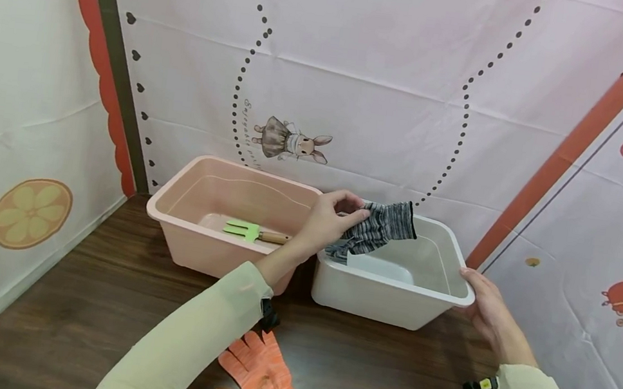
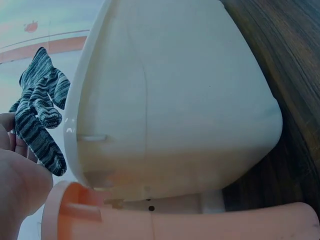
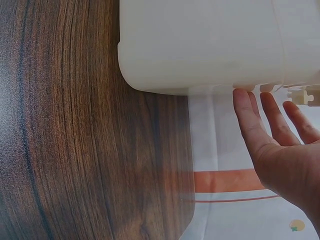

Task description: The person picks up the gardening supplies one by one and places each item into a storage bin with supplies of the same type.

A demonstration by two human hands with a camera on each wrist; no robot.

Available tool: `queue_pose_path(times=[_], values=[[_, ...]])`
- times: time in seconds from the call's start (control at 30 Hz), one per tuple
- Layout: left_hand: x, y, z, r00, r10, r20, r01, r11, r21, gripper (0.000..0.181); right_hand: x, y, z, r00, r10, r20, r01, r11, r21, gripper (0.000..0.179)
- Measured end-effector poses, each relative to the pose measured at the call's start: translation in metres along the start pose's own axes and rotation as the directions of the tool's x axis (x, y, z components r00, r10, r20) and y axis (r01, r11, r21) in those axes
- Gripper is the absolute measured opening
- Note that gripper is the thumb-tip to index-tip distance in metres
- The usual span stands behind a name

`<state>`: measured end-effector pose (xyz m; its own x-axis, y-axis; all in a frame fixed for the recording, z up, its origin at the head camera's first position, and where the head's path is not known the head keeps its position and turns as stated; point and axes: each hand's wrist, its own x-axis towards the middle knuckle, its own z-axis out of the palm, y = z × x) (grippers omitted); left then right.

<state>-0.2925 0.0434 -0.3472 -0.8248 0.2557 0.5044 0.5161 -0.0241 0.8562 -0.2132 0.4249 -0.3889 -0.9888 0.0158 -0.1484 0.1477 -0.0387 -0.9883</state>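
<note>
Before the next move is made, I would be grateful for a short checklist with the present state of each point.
1. Gray glove held by the left hand: ok, it is pinched.
2. Gray glove above the rim of the white bin: ok, near the bin's left end.
3. Right hand on the white bin: ok, it holds the right end of the rim.
4. Green fork inside the pink bin: ok.
5. Table in front of the bins clear: not ok, an orange glove lies there.
6. White bin's floor empty: cannot tell, part of it is hidden.
</note>
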Motion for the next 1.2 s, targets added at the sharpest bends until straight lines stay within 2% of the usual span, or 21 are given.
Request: queue_pose_path(times=[0.13,0.53,0.77,0.93,1.2], values=[[0.005,-0.003,0.008,1.0,0.006,-0.006,-0.006,1.0,0.021,0.019,0.0,0.001,-0.001,1.0,-0.003,0.007,0.003,1.0,0.01,0.015],[0.012,-0.009,0.034,0.997,-0.026,0.068,0.027,1.0,-0.014,0.016,0.0,0.002,-0.003,1.0,0.013,-0.014,-0.013,1.0,0.005,0.016],[0.008,-0.009,0.047,0.994,-0.038,0.103,0.03,0.997,0.077,0.013,-0.001,0.004,-0.005,1.0,0.008,-0.015,-0.008,1.0,0.019,0.014],[0.004,-0.011,0.051,0.992,-0.054,0.115,0.041,0.993,0.114,0.011,-0.001,0.003,-0.004,1.0,0.007,-0.022,-0.006,1.0,0.014,0.014],[0.004,-0.015,0.049,0.991,-0.081,0.111,0.068,0.99,0.124,0.011,0.0,0.003,-0.002,1.0,0.006,-0.016,-0.006,1.0,0.001,0.017]])
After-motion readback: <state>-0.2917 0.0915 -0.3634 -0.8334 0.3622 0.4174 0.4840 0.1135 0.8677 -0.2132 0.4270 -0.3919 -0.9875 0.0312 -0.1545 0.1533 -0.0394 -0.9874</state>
